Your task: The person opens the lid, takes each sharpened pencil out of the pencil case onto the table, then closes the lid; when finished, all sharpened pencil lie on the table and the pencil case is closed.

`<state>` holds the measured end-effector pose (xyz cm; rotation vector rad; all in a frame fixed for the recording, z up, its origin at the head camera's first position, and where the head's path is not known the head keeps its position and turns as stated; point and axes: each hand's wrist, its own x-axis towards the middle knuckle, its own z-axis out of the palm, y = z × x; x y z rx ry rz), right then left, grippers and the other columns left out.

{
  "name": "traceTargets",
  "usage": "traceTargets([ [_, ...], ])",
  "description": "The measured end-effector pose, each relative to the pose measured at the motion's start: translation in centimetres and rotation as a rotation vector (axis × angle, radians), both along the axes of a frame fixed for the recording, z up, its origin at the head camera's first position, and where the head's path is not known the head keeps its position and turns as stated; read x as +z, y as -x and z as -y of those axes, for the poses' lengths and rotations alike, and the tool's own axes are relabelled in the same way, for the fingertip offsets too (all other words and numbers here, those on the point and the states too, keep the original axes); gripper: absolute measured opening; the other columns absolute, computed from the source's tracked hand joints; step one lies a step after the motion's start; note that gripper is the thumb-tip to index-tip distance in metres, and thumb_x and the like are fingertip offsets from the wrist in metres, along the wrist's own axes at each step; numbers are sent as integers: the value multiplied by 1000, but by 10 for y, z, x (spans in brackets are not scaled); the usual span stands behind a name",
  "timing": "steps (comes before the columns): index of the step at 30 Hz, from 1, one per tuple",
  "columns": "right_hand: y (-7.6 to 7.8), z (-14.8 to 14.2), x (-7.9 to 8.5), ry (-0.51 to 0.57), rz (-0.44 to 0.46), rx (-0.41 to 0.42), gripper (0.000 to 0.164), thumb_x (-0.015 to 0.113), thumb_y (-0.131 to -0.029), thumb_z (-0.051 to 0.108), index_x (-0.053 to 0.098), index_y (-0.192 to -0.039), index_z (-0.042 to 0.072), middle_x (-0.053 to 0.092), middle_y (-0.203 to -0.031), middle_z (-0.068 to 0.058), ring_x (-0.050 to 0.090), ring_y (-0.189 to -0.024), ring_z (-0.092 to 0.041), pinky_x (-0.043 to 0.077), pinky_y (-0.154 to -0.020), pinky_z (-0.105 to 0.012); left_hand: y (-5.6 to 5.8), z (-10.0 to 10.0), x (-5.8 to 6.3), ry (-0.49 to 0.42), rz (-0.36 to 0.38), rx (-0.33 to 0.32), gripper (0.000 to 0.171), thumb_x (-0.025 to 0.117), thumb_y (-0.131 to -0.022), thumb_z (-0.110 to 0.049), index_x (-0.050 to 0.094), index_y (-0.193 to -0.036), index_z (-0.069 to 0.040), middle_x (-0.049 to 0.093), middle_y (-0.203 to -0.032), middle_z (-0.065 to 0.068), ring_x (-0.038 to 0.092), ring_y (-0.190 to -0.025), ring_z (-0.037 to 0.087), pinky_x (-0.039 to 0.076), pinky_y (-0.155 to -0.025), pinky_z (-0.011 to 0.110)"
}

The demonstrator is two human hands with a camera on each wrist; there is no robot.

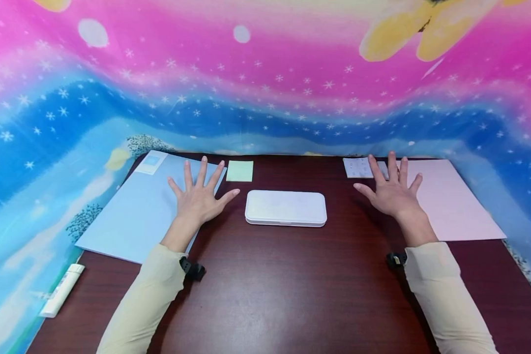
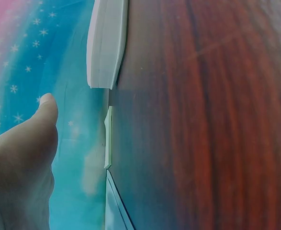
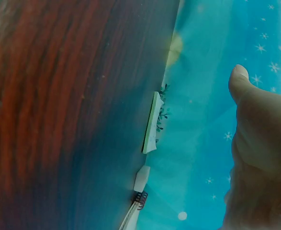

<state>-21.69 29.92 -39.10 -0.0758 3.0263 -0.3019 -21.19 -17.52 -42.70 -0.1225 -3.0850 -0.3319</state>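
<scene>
My left hand [image 1: 196, 200] is held with its fingers spread over the right edge of a light blue folder [image 1: 128, 211], which has a white label at its top. Its thumb points toward a white, rounded case [image 1: 285, 207] lying closed in the middle of the table. On the other side my right hand [image 1: 396, 195], fingers also spread, overlaps the left edge of a pink notebook [image 1: 453, 201] in the head view. Dark spiral binding [image 3: 140, 199] shows in the right wrist view. Just behind the right fingers lies a printed paper pad [image 1: 356, 168]. Neither hand holds anything.
A pale green sticky note pad [image 1: 240, 171] lies between the folder and the case. At the table's left edge is a white tube [image 1: 63, 291]. A patterned cloth [image 1: 256, 83] hangs around the back and sides of the dark wooden table [image 1: 283, 295].
</scene>
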Motion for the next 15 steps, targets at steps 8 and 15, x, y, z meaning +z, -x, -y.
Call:
traceTargets([
  [8,-1,-4,3,16,-33,9,91,35,-97,74,-15,-162,34,-36,-163,-14,-41,-145,-42,-20,-105,-83,0,3,-1,9,-7,8,92,34,-88,-86,1,-163,-43,-13,-172,4,-23,-155,43,-18,-108,81],
  [15,-5,-5,6,7,-33,17,91,35,-96,76,-14,-162,34,-35,-164,-16,-41,-145,-41,-21,-105,-83,-2,4,1,11,1,6,93,34,-88,-87,0,-162,-43,-12,-173,4,-29,-153,40,-19,-108,81],
])
